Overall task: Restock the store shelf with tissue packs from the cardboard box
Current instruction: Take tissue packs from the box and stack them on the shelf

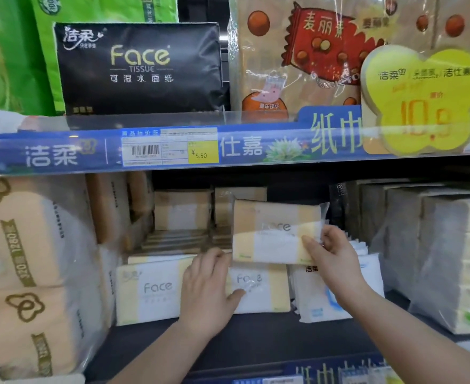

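Observation:
My right hand (330, 253) pinches the right end of a yellow-and-white Face tissue pack (272, 234), held upright above the lower shelf (242, 342). Under it lies another Face pack (258, 289) flat on the shelf, and my left hand (209, 289) rests on its left end with the thumb across its front. A third Face pack (148, 292) lies to the left of that one. More packs of the same kind (182, 209) stand at the back of the shelf. The cardboard box is out of view.
Large orange tissue bundles (26, 259) fill the shelf's left side. White packs (339, 289) and grey wrapped bundles (436, 245) stand on the right. The upper shelf rail (173, 151) with price tags hangs right above, holding a black Face pack (142, 67).

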The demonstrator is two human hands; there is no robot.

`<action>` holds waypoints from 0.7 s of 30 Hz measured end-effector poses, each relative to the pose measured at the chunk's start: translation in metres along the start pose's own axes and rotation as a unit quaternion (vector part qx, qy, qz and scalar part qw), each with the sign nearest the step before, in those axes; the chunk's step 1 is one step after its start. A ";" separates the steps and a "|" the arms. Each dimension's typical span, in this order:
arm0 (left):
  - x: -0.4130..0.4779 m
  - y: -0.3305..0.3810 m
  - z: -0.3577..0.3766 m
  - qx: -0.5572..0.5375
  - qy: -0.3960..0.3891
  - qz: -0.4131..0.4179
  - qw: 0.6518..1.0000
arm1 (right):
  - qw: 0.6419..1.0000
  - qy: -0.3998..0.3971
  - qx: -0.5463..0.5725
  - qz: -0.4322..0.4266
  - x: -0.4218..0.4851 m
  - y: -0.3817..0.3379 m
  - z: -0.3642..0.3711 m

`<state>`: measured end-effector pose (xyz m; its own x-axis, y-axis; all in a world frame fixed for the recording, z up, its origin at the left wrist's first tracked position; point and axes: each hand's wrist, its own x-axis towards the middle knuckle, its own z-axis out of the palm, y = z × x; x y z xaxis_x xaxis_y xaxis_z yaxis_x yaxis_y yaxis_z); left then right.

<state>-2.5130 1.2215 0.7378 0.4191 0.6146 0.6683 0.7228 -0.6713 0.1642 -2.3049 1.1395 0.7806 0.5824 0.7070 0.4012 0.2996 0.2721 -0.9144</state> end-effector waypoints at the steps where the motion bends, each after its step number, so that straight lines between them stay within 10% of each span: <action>1: 0.002 -0.005 0.000 0.044 -0.018 0.012 0.999 | 1.000 0.002 0.006 -0.006 0.000 -0.001 0.000; 8: 0.015 -0.001 -0.010 0.182 -0.147 0.002 0.972 | 1.000 0.011 0.017 -0.010 -0.001 -0.007 -0.001; 21: 0.004 -0.007 -0.023 -0.036 0.004 -0.076 0.996 | 1.000 -0.008 0.012 -0.008 -0.006 -0.012 -0.002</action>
<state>-2.5290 1.2188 0.7557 0.3041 0.7083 0.6370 0.7358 -0.5994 0.3152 -2.3107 1.1309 0.7892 0.5657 0.7128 0.4146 0.2895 0.2991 -0.9092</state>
